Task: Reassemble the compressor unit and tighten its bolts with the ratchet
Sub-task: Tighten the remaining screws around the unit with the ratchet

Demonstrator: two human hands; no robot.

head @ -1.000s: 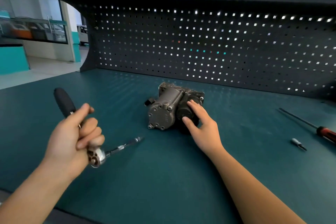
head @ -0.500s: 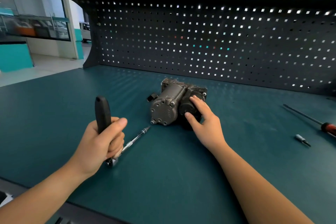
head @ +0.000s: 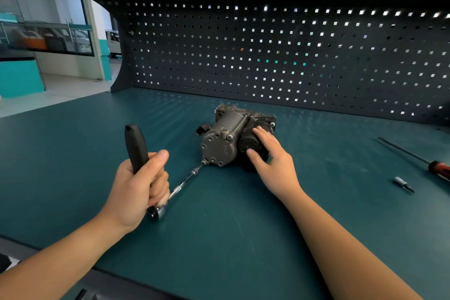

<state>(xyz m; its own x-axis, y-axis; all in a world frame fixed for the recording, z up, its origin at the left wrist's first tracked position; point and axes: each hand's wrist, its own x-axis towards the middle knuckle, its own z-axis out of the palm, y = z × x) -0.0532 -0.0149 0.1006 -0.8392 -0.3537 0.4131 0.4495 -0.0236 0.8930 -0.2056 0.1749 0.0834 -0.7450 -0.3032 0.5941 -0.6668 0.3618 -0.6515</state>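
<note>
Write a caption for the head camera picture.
The left hand holds the ratchet tip at a compressor bolt; the right hand rests on the compressor.
</note>
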